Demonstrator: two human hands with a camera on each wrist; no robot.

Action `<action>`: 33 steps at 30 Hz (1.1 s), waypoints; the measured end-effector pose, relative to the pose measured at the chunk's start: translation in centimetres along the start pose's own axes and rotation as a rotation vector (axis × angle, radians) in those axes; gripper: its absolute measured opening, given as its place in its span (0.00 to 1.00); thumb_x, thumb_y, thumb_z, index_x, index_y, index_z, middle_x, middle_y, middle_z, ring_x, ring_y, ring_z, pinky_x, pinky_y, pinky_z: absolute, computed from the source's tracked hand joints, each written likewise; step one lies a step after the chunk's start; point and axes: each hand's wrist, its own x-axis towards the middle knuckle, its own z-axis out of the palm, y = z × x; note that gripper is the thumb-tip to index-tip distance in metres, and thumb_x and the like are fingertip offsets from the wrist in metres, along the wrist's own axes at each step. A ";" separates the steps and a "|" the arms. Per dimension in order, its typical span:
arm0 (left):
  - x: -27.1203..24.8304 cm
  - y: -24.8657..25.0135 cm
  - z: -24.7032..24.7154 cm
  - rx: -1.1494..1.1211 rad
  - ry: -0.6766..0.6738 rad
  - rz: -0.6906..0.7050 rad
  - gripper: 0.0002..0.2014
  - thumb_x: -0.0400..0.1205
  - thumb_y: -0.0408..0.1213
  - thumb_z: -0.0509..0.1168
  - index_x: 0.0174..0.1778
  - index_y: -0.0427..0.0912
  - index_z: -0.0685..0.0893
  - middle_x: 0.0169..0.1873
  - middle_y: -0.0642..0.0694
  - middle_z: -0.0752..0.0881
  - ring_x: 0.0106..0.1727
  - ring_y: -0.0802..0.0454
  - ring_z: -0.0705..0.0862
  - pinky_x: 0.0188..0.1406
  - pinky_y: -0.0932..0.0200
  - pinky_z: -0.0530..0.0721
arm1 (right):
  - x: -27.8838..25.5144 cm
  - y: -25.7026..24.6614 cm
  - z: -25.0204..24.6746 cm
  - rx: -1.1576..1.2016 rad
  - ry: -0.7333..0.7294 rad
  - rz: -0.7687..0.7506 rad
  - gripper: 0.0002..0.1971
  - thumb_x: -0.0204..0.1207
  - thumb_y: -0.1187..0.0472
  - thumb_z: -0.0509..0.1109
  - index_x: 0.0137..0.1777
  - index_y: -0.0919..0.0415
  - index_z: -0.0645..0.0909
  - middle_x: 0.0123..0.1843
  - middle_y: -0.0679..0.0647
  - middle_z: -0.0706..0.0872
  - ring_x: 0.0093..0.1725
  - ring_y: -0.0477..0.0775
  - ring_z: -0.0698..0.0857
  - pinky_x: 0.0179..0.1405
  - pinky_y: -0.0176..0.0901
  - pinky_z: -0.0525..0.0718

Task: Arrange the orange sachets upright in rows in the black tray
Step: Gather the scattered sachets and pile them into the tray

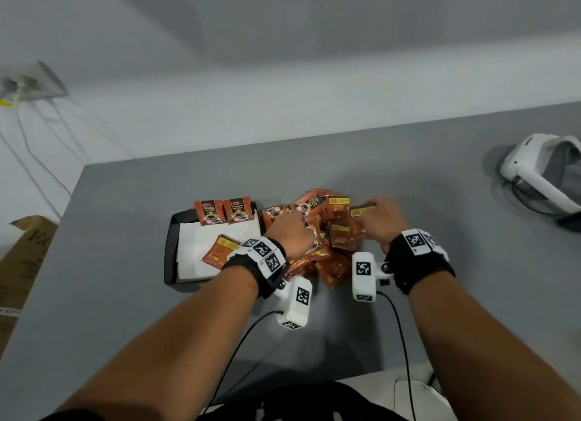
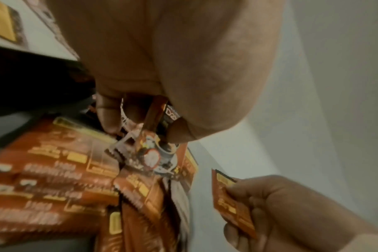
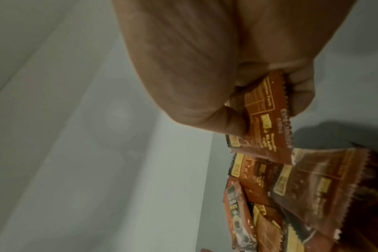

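Observation:
A heap of orange sachets (image 1: 327,232) lies on the grey table just right of the black tray (image 1: 169,247), which is lined with white paper. Two sachets (image 1: 224,211) stand upright along the tray's far edge and one sachet (image 1: 220,251) lies flat inside it. My left hand (image 1: 290,232) is over the heap, its fingers (image 2: 107,117) and thumb pinching an orange sachet (image 2: 160,110). My right hand (image 1: 382,219) is at the heap's right side and pinches another sachet (image 3: 268,116) between thumb and fingers (image 3: 233,122); that same sachet (image 2: 231,202) shows in the left wrist view.
A white headset (image 1: 544,175) lies at the table's far right. A cardboard box (image 1: 22,263) stands off the table's left edge. Cables run from both wrist cameras toward me across the near table. A wall socket with cords (image 1: 31,84) is at far left.

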 end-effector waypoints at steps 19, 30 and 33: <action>3.3 0.8 1.6 0.155 0.143 -0.149 0.17 0.79 0.37 0.61 0.22 0.46 0.71 0.25 0.47 0.80 0.30 0.48 0.80 0.27 0.58 0.77 | 0.7 2.3 4.9 -0.518 -0.015 0.016 0.22 0.68 0.46 0.81 0.54 0.60 0.84 0.58 0.57 0.88 0.57 0.60 0.88 0.61 0.54 0.87; 3.4 1.2 0.2 0.155 0.212 -0.248 0.14 0.79 0.35 0.66 0.26 0.44 0.75 0.26 0.49 0.78 0.31 0.50 0.81 0.28 0.58 0.78 | 0.7 3.0 4.4 -0.358 0.015 0.031 0.21 0.71 0.57 0.77 0.59 0.56 0.71 0.58 0.56 0.84 0.59 0.62 0.84 0.62 0.60 0.84; 3.4 0.8 -0.1 0.075 0.240 -0.249 0.11 0.76 0.34 0.66 0.28 0.42 0.77 0.30 0.45 0.84 0.34 0.47 0.85 0.24 0.59 0.77 | 1.0 2.5 2.3 -0.164 -0.054 0.031 0.16 0.77 0.64 0.75 0.57 0.58 0.71 0.50 0.55 0.84 0.45 0.55 0.86 0.44 0.49 0.89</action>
